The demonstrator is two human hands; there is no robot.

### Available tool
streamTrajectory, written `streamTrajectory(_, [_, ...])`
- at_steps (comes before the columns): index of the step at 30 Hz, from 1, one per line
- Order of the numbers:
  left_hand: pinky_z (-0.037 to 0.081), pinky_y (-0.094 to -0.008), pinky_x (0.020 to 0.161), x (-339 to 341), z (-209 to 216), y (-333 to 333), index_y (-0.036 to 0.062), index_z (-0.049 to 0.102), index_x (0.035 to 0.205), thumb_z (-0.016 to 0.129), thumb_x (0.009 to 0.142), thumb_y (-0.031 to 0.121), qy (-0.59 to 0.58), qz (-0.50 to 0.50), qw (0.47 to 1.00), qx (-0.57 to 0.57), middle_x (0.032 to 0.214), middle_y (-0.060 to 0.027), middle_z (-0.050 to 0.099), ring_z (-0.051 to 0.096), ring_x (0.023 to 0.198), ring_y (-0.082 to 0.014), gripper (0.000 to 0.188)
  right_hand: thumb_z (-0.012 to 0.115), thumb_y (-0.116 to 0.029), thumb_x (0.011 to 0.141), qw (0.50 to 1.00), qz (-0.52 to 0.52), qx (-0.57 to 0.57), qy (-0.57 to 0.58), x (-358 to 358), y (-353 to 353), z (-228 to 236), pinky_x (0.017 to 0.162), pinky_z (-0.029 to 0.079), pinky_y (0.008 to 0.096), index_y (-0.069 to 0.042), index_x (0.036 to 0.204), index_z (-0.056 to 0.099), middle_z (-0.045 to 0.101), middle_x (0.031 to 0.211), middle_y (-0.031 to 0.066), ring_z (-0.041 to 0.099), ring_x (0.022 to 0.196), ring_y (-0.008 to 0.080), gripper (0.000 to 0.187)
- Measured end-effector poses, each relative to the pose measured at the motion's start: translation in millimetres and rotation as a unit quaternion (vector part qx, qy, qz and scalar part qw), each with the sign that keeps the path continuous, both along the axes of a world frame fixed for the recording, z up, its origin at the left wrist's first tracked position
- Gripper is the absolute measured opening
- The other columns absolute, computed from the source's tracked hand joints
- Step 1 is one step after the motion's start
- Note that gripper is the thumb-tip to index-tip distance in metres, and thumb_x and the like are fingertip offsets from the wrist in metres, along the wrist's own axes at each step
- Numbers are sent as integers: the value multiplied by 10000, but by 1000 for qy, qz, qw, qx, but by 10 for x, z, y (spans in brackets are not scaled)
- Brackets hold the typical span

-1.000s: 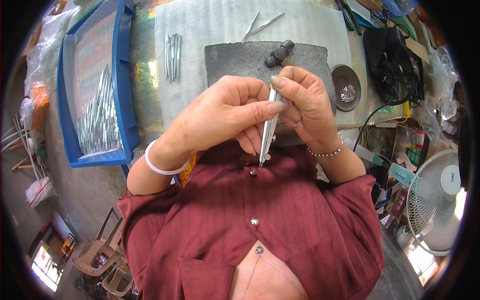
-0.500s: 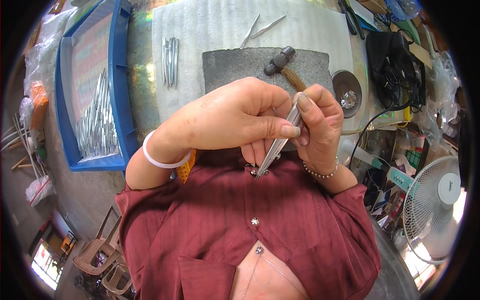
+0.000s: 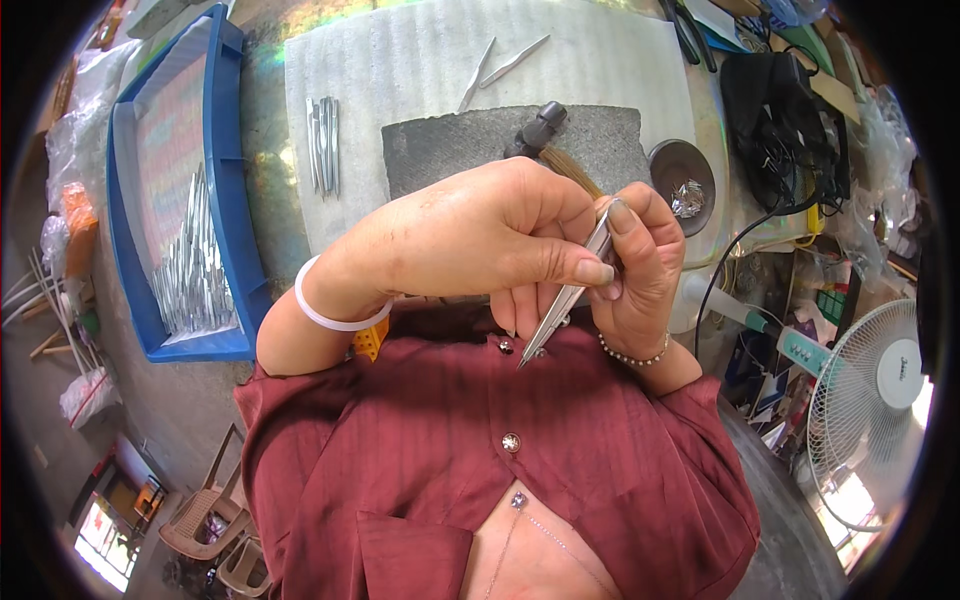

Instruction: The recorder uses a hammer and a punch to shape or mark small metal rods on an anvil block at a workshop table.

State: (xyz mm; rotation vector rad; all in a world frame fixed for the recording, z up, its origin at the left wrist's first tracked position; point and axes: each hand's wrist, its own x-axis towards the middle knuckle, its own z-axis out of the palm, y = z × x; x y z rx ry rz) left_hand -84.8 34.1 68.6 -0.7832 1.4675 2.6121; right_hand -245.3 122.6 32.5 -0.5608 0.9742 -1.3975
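Both hands are closed on one pair of silver tweezers (image 3: 553, 318), held in front of my chest with the narrow tips pointing down. My left hand (image 3: 500, 225), on the arm with a white bangle, pinches the middle between thumb and fingers. At the upper end, the thumb and fingers of my right hand (image 3: 645, 250) grip the tweezers; a beaded bracelet is on that wrist. Beyond the hands lies a dark stone slab (image 3: 440, 150), carrying a hammer (image 3: 545, 125) whose wooden handle is partly hidden by my left hand.
A blue tray (image 3: 240, 250) at left holds many metal tweezers. On a white foam sheet (image 3: 380, 60) lie a row of tweezers (image 3: 322, 145) and two loose pieces (image 3: 515, 62). A dark bowl (image 3: 665, 160) contains small metal bits. A black bag (image 3: 780, 130) and a fan (image 3: 865, 400) stand right.
The bench and its contents sit slightly lower and further left in the picture. Both hands keep their grip on the tweezers, whose tips have shifted slightly down and right.
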Motion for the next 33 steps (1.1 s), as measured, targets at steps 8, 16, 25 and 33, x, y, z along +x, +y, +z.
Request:
streamTrajectory(8, [508,-209,461,-9,-47,-12,-15,548,914,570,917,185,-1,19,1000,1,672,-80,639,641,544,-140,200,563,-117,909,999,14,31,-35,-5,-41,-23,355,293,171,-57,782,516,553,622,17,385,419,22,148])
streamTrajectory(16, [502,-207,441,31,-98,-12,-6,550,885,578,914,216,8,42,999,14,623,-84,632,632,514,-140,226,566,-121,906,997,15,51,-46,34,-75,-31,358,303,170,-65,760,519,532,613,7,382,414,23,164])
streamTrajectory(25, [500,-204,440,148,-76,41,-12,553,897,585,909,200,16,47,999,8,632,-80,633,630,514,-136,215,537,-145,920,1000,3,13,-5,182,-18,-62,330,266,153,-57,813,529,516,610,-15,340,393,1,139])
streamTrajectory(33, [497,-203,441,329,-71,180,-14,545,898,579,912,186,35,46,998,-2,641,-76,629,626,514,-129,204,529,-138,922,999,13,-31,13,323,85,-75,335,268,156,-53,824,535,514,614,-14,337,396,4,130])
